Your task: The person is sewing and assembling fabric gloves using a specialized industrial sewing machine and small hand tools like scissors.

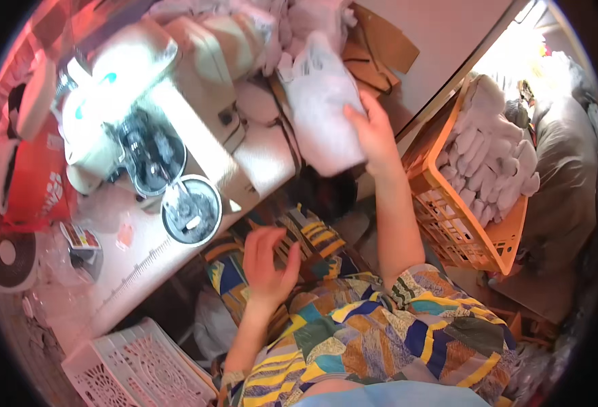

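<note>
1. At upper centre of the frame, we see a white cloth piece (322, 115) held up in the right hand (375, 136), between the pale machine (200, 139) and the orange crate (506, 241).
2. The right hand is clamped on the piece's right-hand edge, thumb lying over the upper face; whatever the other fingers do underneath is hidden from us.
3. The piece's long axis runs mostly up and down the frame, its lower end leaning slightly right, so we find the grip at its side rather than at either end.
4. Lower and left of it, over the patterned clothing (394, 325), we find the left hand (266, 268) raised with thumb and fingers apart and nothing visible between them.
5. From that left hand, the piece lies up and to the right, well apart; the right hand, in contact, is plainly the nearer of the two.
6. The piece's upper end overlaps a white cloth pile (312, 13) at the top edge; we cannot tell whether they touch.
7. At right of the frame, beyond the right forearm, we see white gloves (482, 149) heaped in the crate, apart from the held piece.
</note>
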`<state>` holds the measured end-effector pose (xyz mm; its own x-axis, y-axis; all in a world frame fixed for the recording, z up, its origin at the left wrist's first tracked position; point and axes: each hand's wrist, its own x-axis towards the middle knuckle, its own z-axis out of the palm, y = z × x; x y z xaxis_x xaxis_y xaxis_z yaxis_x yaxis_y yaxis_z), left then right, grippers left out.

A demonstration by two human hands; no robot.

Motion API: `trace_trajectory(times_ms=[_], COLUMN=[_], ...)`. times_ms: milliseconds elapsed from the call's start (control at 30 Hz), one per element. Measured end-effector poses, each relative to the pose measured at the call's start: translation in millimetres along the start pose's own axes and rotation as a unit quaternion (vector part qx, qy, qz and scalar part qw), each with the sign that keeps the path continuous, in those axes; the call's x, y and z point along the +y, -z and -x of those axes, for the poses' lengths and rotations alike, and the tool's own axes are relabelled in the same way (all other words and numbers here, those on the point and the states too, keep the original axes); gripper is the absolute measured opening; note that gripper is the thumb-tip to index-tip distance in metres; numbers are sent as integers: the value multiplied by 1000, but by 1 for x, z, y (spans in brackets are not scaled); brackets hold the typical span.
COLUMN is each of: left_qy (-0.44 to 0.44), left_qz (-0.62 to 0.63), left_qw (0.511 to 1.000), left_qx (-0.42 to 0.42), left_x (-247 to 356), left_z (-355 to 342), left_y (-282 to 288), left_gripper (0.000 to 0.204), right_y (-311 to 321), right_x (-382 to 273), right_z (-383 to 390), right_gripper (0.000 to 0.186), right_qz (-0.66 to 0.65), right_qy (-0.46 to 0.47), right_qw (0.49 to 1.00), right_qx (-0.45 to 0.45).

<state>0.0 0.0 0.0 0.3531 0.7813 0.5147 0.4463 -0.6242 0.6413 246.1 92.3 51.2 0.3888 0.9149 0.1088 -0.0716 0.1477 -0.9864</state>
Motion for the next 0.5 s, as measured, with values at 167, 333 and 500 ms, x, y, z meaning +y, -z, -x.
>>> trace_trajectory(times_ms=[167, 333, 500], left_qy=[-7, -7, -3], left_qz=[-38, 62, 75], left_qw=[997, 995, 994], left_qx=[73, 74, 74], left_x=[27, 21, 22], left_z=[-28, -37, -40], left_y=[-13, -23, -22], left_gripper=[72, 37, 41], right_y=[-17, -14, 0], right_x=[13, -1, -23], right_z=[76, 100, 114], right_gripper=[38, 59, 58], right_qz=[-42, 33, 317], right_qy=[-89, 15, 208], right_qw=[995, 997, 919], right_qx=[-34, -66, -111])
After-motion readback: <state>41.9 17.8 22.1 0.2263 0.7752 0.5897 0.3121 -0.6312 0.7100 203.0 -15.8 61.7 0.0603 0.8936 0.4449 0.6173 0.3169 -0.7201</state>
